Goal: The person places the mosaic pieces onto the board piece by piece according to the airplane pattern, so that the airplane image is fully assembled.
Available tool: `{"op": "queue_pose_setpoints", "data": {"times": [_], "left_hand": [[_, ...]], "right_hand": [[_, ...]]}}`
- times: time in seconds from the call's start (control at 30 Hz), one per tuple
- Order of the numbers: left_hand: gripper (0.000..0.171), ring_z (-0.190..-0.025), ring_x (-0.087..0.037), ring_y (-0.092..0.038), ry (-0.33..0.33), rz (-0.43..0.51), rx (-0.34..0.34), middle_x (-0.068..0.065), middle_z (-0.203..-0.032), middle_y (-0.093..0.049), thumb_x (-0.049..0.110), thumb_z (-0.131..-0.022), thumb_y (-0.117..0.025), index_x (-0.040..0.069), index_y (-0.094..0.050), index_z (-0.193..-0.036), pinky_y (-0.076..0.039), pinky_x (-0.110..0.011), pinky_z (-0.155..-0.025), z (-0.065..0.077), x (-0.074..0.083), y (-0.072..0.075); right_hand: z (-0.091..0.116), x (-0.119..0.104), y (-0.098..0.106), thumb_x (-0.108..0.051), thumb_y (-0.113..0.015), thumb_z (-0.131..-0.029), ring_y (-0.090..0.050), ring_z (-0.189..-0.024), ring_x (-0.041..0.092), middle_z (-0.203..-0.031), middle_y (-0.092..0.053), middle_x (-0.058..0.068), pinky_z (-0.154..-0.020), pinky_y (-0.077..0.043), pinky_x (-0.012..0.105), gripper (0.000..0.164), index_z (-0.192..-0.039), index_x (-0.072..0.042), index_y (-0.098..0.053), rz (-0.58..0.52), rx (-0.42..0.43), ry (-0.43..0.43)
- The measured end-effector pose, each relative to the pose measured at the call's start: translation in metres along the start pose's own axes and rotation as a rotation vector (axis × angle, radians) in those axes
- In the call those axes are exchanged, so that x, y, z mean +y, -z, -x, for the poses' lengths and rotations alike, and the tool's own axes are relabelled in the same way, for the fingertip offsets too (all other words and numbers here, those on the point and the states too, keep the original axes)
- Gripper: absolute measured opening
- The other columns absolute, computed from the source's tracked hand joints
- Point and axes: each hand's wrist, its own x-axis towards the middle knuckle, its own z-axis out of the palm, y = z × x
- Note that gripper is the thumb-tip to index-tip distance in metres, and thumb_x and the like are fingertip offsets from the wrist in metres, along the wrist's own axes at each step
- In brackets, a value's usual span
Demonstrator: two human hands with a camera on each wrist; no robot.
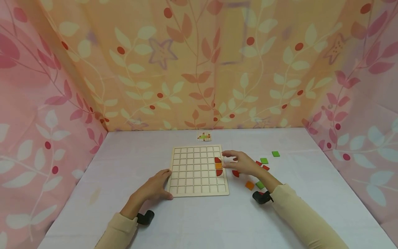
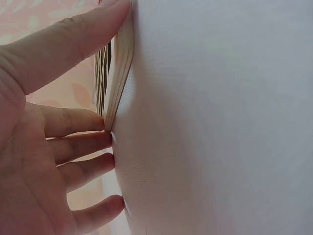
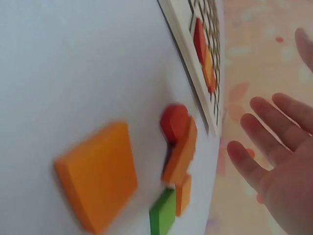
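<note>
A pale wooden board (image 1: 196,173) with a square grid lies flat on the table. In its rightmost column sit a red piece (image 1: 218,160), an orange square (image 1: 219,166) and another red piece (image 1: 219,173) in a row. My left hand (image 1: 153,185) touches the board's left side near the front corner, thumb at the front edge and fingers along the side. Above the board's right edge hovers my right hand (image 1: 242,163), its fingers apart with nothing between them in the right wrist view. Just beside it lies a loose red rounded piece (image 1: 235,173).
Right of the board are scattered loose pieces: a green square (image 1: 275,154), another green square (image 1: 264,160), an orange square (image 1: 249,185) and several red ones. Behind the board lies a small pattern card (image 1: 204,136). Patterned curtains (image 1: 199,69) enclose the white table.
</note>
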Motion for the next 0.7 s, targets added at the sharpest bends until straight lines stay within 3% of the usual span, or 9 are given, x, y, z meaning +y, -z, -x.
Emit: {"op": "queue_pose_setpoints", "data": {"times": [0.17, 0.7], "left_hand": [[0.097, -0.142, -0.04, -0.034, 0.007, 0.005, 0.001, -0.021, -0.154, -0.035, 0.025, -0.067, -0.089, -0.003, -0.039, -0.145, -0.033, -0.058, -0.111, -0.001, -0.001, -0.001], [0.096, -0.142, -0.039, -0.036, 0.005, -0.018, 0.005, -0.021, -0.153, -0.037, 0.024, -0.067, -0.09, -0.005, -0.04, -0.144, -0.034, -0.056, -0.112, 0.0, 0.003, 0.001]], "right_hand": [[0.001, 0.007, 0.012, -0.027, -0.07, -0.09, -0.044, -0.135, 0.036, -0.145, -0.051, 0.014, -0.11, -0.037, 0.056, 0.062, -0.142, -0.004, -0.048, -0.016, -0.006, -0.024], [0.006, 0.038, 0.037, -0.026, -0.072, -0.088, -0.044, -0.134, 0.042, -0.143, -0.051, 0.021, -0.11, -0.032, 0.064, 0.061, -0.139, 0.0, -0.05, 0.105, 0.012, -0.049]]}}
